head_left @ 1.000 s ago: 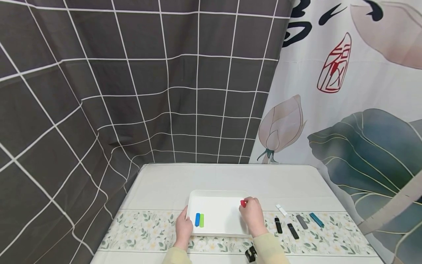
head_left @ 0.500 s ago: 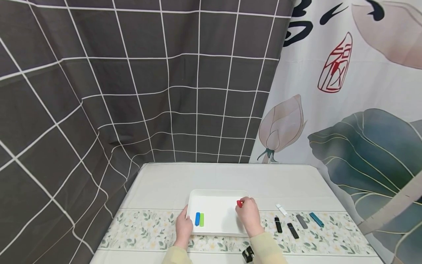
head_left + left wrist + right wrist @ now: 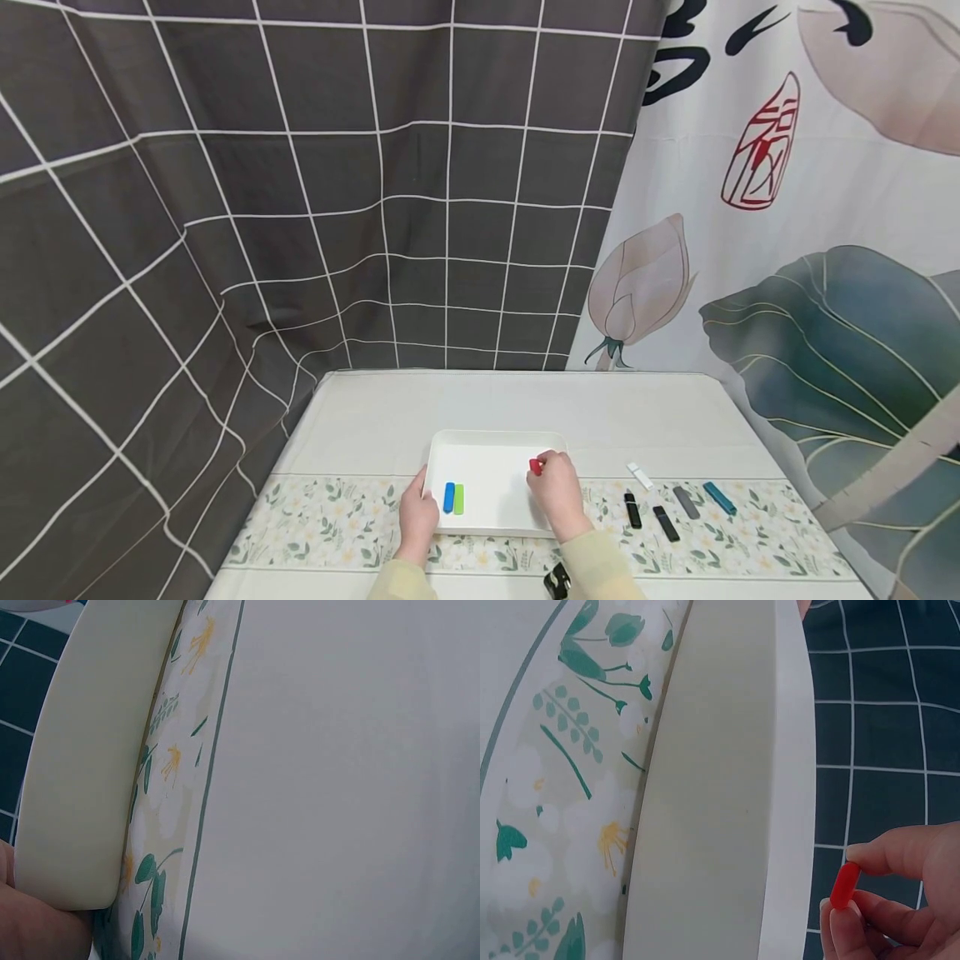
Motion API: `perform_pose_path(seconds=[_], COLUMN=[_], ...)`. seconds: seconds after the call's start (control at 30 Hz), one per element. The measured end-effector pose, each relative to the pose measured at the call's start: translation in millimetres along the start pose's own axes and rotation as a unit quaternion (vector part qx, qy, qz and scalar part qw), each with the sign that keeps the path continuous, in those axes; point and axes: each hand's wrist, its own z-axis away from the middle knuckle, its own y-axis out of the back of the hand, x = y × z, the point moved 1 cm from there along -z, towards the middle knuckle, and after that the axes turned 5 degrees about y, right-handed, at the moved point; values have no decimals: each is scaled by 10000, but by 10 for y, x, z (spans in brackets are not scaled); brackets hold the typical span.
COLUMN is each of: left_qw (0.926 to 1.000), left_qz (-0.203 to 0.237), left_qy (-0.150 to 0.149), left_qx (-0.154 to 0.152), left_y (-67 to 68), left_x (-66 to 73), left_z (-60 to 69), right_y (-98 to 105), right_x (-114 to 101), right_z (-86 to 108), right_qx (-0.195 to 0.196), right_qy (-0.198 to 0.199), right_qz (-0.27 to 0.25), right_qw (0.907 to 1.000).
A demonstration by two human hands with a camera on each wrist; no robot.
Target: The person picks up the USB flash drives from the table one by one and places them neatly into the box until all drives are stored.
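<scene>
Dressed in pale yellow

The left sleeve [image 3: 402, 582] and right sleeve [image 3: 602, 568] are a plain pale yellow and stop short of the bare left hand [image 3: 417, 518] and right hand [image 3: 558, 495]. Beside the right sleeve shows a small, boxy black device [image 3: 557, 581] with lighter patches, its finer details too small to tell

Seal [image 3: 761, 157], brushwork [image 3: 681, 56] on white curtain [image 3: 690, 167]; illegible

It seems a corner hung with cloth: a dark grid curtain [image 3: 408, 171], a white curtain [image 3: 810, 229] with printed flowers, a surface [image 3: 517, 402] with floral band [image 3: 322, 521]. Home or studio, I cannot tell.
</scene>
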Motion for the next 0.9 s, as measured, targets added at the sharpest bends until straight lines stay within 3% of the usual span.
perform_pose_path(seconds=[0.9], left_qw=[10000], left_qz=[-22], left_qy=[-89], left_qx=[18], left_y=[0], left_x=[0], left_z=[0], right_y=[-169], right_x=[-88], right_z=[82], right_qx=[-155], right_qy=[-18], right_qz=[-8], right_qw=[9999])
